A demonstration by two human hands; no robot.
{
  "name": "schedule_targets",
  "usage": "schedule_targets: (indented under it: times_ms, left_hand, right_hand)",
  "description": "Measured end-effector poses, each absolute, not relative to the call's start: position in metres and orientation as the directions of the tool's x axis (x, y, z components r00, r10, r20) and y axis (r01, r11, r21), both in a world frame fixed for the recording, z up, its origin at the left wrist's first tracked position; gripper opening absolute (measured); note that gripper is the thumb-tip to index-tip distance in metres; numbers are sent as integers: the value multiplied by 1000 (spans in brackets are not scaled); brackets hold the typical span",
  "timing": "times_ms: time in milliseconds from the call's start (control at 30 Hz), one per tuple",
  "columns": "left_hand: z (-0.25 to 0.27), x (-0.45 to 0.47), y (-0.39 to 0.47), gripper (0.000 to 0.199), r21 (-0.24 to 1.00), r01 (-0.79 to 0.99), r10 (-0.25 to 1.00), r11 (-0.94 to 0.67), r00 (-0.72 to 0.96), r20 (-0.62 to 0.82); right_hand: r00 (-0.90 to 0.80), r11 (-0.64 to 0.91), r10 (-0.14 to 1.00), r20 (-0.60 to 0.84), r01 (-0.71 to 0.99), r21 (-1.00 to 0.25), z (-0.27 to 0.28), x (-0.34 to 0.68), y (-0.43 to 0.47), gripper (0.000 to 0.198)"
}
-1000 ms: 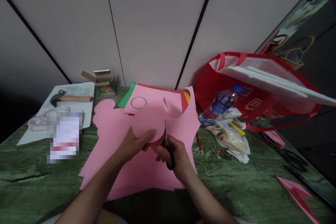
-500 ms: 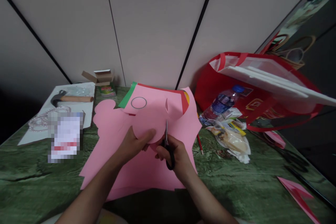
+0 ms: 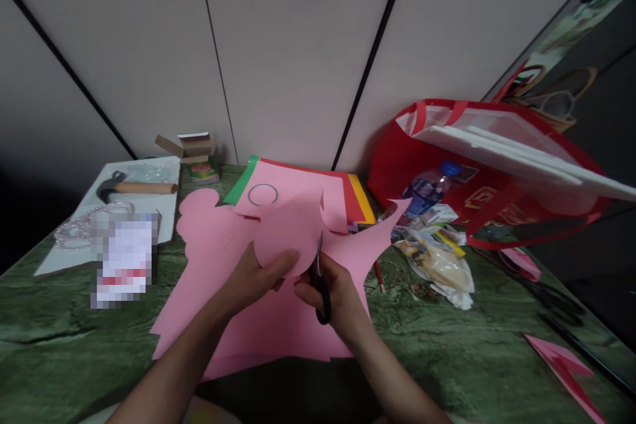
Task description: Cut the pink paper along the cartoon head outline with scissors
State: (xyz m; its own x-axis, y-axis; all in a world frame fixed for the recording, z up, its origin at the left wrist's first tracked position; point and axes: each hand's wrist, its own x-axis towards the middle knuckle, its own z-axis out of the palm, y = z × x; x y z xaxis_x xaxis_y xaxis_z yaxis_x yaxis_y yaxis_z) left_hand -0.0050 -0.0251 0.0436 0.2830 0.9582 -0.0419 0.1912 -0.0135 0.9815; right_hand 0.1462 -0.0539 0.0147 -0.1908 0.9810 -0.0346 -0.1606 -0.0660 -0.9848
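Note:
My left hand (image 3: 261,271) pinches a piece of pink paper (image 3: 285,232) with a rounded lower edge, thumb on top and fingers beneath. My right hand (image 3: 330,288) has its fingers through the dark handles of a pair of scissors (image 3: 320,271). The blades point away from me at the right edge of the rounded piece, and a pink offcut stretches off to the right. Below both hands lie larger pink paper sheets (image 3: 238,338) with cut, wavy edges. My left fingertips are hidden under the paper.
Behind the hands are stacked red, yellow, green and pink sheets (image 3: 303,175) with a ring (image 3: 262,195) on top. At left, a hammer (image 3: 142,187) rests on a white board. To the right are a water bottle (image 3: 427,189), wrapped food (image 3: 442,262) and a red bag (image 3: 397,152).
The scissors have moved slightly right along the curve. The pink offcut has swung out to the right, uncovering the yellow sheet and partly covering the bottle.

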Motion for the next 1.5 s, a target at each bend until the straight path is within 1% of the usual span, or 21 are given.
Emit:
schedule_targets:
  times_ms: [400, 600, 800, 1000, 1267, 1400, 1500]
  left_hand:
    - [43, -5, -25, 27, 982, 190, 959, 4, 278, -57]
    - [45, -4, -25, 27, 982, 186, 963, 13, 262, -63]
    - [44, -6, -24, 29, 983, 185, 962, 7, 267, -58]
    - [40, -7, -23, 27, 984, 181, 963, -1, 265, -47]
    - [38, -10, -21, 30, 980, 200, 964, -17, 265, -37]
    - [37, -11, -21, 30, 977, 212, 965, -18, 258, -38]
    - [37, -11, -22, 29, 976, 218, 964, -19, 262, -40]
  right_hand:
    - [-179, -30, 984, -6, -130, -991, 14, 146, -55, 25]
    - [-174, -38, 985, -11, -151, -988, 11, 146, -55, 24]
    - [-154, -82, 986, -58, -150, -985, 11, 145, -55, 27]
    - [-163, -65, 986, -36, -174, -983, 9, 144, -54, 24]
    - [-161, -90, 985, -62, -172, -981, 7, 145, -54, 23]
    - [-176, -46, 984, -16, -168, -985, 11, 146, -55, 22]
    - [-167, -40, 986, -13, -158, -987, 13, 146, -55, 23]
